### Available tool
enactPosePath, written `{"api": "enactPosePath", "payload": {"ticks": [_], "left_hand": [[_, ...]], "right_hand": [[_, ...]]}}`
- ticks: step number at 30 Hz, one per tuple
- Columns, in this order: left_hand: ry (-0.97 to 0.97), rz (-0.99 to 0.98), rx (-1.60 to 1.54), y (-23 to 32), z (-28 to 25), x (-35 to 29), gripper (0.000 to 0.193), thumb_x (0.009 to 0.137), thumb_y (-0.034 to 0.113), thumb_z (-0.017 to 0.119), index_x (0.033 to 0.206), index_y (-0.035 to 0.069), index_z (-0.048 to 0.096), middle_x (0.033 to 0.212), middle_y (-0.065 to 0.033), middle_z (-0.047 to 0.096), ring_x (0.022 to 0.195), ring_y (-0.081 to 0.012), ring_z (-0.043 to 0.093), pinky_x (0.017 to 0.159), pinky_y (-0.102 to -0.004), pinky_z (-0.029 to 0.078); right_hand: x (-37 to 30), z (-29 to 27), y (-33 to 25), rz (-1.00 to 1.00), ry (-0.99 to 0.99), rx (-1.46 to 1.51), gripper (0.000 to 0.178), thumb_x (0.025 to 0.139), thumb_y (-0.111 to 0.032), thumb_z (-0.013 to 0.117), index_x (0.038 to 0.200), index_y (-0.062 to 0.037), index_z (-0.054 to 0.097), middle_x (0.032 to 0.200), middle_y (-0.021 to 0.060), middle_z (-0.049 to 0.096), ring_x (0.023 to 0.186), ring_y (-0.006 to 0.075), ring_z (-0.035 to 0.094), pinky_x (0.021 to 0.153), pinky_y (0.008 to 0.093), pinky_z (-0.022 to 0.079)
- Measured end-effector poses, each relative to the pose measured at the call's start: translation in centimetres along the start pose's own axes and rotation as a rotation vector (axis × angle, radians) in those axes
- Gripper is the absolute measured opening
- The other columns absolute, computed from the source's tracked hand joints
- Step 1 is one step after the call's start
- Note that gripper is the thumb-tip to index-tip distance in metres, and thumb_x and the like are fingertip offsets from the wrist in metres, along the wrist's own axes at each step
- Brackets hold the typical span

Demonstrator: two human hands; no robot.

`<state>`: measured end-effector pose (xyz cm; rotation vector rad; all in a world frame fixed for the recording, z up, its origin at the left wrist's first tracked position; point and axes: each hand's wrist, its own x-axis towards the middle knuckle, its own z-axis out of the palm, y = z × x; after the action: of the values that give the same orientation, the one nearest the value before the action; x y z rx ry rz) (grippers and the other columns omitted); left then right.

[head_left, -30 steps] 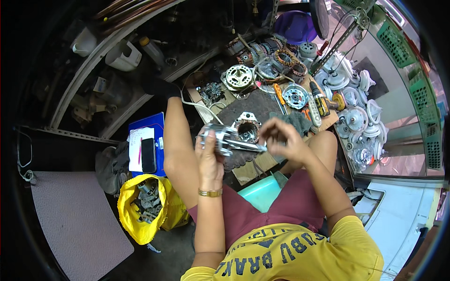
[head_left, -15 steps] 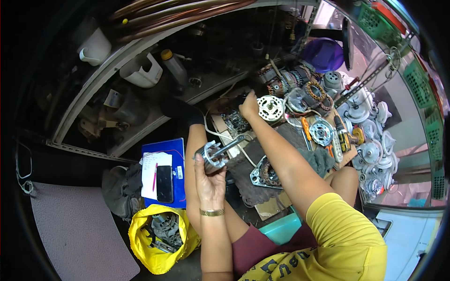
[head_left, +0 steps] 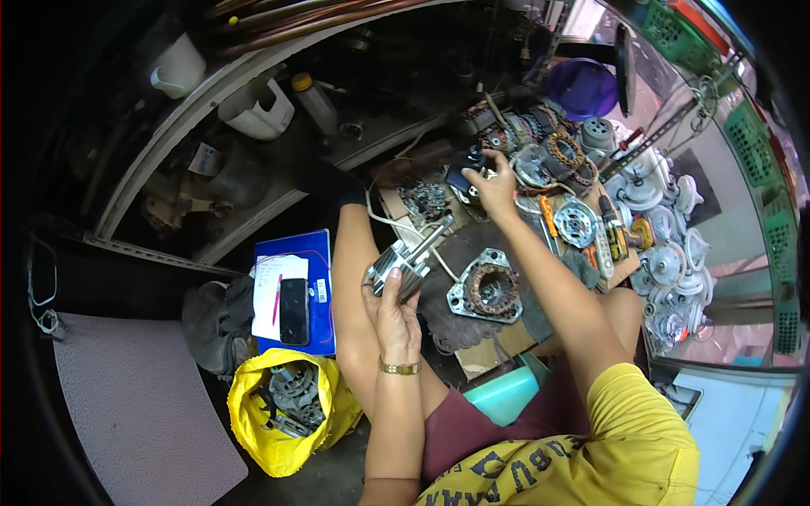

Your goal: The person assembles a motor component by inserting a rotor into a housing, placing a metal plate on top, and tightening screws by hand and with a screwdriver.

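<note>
My left hand [head_left: 396, 325] is closed around a silver motor rotor [head_left: 398, 263], whose shaft tilts up to the right. Farther off, my right hand [head_left: 494, 184] grips a small dark bottle-like container [head_left: 469, 162] between thumb and fingers; its exact kind is hard to make out. Under my right forearm, a motor stator [head_left: 484, 289] with copper windings in a metal housing lies on a dark cloth. Small screws and metal bits [head_left: 424, 201] are heaped left of my right hand.
Several stators [head_left: 564, 152] stand at the back. A screwdriver [head_left: 548, 218], a round motor cover [head_left: 575, 223] and white fan-motor parts [head_left: 666, 261] are at the right. On the left are a phone [head_left: 294, 312] on a blue folder [head_left: 323, 253] and a yellow bag [head_left: 245, 405] of metal parts.
My right hand has moved right with the dark container, now in front of the white round motor cover. My left hand has turned the rotor slightly. More of the stator shows.
</note>
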<state>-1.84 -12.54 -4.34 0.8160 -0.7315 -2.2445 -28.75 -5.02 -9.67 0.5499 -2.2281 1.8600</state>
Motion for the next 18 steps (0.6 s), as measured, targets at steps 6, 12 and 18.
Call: {"api": "enactPosePath", "payload": {"ticks": [6, 12, 18], "left_hand": [[-0.081, -0.160, -0.039, -1.9, 0.4, -2.7, 0.057, 0.089, 0.008, 0.070, 0.136, 0.010, 0.039, 0.125, -0.0121, 0.057, 0.107, -0.0261, 0.064, 0.087, -0.0447, 0.060], [-0.137, -0.168, 0.051, -3.6, 0.2, -4.1, 0.050, 0.087, 0.006, 0.071, 0.129, 0.011, 0.043, 0.121, -0.0090, 0.057, 0.105, -0.0237, 0.064, 0.085, -0.0415, 0.060], [-0.167, -0.091, 0.172, -3.5, 0.2, -4.7, 0.056, 0.087, 0.005, 0.070, 0.134, 0.012, 0.041, 0.120, -0.0098, 0.054, 0.104, -0.0242, 0.063, 0.087, -0.0444, 0.060]], "right_hand": [[-5.8, -13.4, -9.1, -0.138, -0.252, -0.159, 0.049, 0.076, -0.012, 0.081, 0.120, -0.0024, 0.064, 0.106, 0.0102, 0.070, 0.097, 0.0192, 0.066, 0.088, 0.0331, 0.052], [-10.0, -18.7, -13.3, -0.429, -0.547, -0.495, 0.055, 0.074, -0.016, 0.081, 0.125, -0.0044, 0.064, 0.113, 0.0160, 0.069, 0.098, 0.0316, 0.067, 0.085, 0.0379, 0.054], [-11.7, -18.1, -15.6, -0.301, -0.671, -0.603, 0.044, 0.072, -0.016, 0.080, 0.110, -0.0046, 0.062, 0.096, 0.0131, 0.068, 0.086, 0.0328, 0.064, 0.076, 0.0425, 0.052]]}}
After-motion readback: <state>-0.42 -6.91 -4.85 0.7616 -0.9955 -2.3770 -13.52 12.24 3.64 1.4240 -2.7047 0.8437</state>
